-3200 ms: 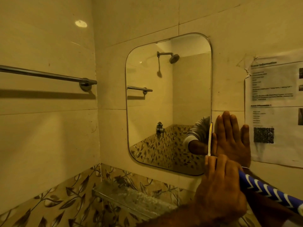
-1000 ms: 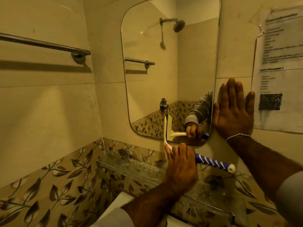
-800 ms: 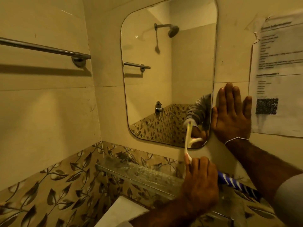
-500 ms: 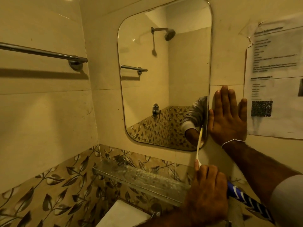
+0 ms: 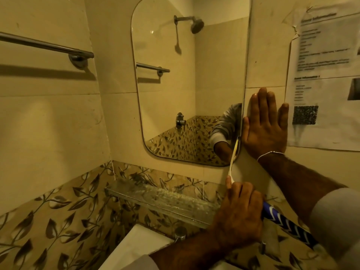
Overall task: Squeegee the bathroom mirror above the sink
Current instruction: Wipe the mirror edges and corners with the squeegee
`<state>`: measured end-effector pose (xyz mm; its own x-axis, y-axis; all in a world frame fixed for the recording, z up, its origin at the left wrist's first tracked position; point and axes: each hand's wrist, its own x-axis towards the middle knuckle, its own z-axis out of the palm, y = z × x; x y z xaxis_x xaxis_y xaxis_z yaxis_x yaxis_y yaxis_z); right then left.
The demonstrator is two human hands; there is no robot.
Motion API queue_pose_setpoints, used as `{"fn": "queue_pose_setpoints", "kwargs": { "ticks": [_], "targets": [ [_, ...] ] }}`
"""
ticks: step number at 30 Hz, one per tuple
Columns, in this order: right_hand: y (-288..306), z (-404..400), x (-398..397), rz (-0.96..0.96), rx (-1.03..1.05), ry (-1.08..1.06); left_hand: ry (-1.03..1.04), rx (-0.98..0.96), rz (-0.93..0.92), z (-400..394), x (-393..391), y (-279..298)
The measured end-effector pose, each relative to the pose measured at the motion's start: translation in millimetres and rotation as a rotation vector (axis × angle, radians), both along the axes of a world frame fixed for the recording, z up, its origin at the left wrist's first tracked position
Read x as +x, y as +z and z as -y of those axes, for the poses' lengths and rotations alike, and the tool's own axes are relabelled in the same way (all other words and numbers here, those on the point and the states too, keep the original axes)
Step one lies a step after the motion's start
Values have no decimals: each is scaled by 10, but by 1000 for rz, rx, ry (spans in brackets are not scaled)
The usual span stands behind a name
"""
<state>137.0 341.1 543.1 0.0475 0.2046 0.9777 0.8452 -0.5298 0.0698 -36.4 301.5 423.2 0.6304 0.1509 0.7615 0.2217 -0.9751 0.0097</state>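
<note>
Blue-and-white chevron marking covers the squeegee handle (image 5: 288, 225), which runs from the lower right up into the left hand (image 5: 239, 213). That hand's grip is closed around the near end of the handle, fingers curled over it, with the forearm reaching in from the bottom of the view. The squeegee's pale blade (image 5: 234, 151) stands nearly upright, seen edge-on, its upper part lying against the mirror (image 5: 187, 84) at the lower right corner of the glass and its lower part over the wall just below.

The right hand (image 5: 265, 125) holds nothing; it lies flat on the beige wall tile just right of the mirror's edge, fingers straight and pointing up, a thin thread bracelet (image 5: 269, 153) at the wrist. A printed paper sheet (image 5: 327, 75) is stuck to the wall right of that hand, its text blurred.

The mirror reflects a shower head, a wall valve and a grey sleeve. A metal towel bar (image 5: 46, 46) is fixed to the left wall. Below the mirror a glass shelf (image 5: 161, 199) juts out over leaf-patterned tiles, with the white sink rim (image 5: 136, 244) nearest
</note>
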Motion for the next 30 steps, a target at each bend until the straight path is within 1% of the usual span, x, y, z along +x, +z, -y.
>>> {"fn": "queue_pose_setpoints", "kwargs": {
  "ticks": [10, 17, 21, 25, 27, 30],
  "targets": [
    [6, 3, -2, 5, 4, -11, -17, -48, -48, 41, 38, 12],
    [11, 24, 15, 0, -25, -3, -130, -85, 83, 6, -36, -40],
    [10, 34, 13, -9, -30, 17, -159, -6, 139, -111, -220, -37],
    [3, 38, 21, -12, -33, 28, -85, 108, 246, -333, -398, 228],
    [-2, 37, 25, -2, -23, 42, -6, 158, 292, -525, -493, 437],
    [-12, 31, 31, 10, 5, 74, 113, 241, 285, -842, -647, 780]
  ]
}}
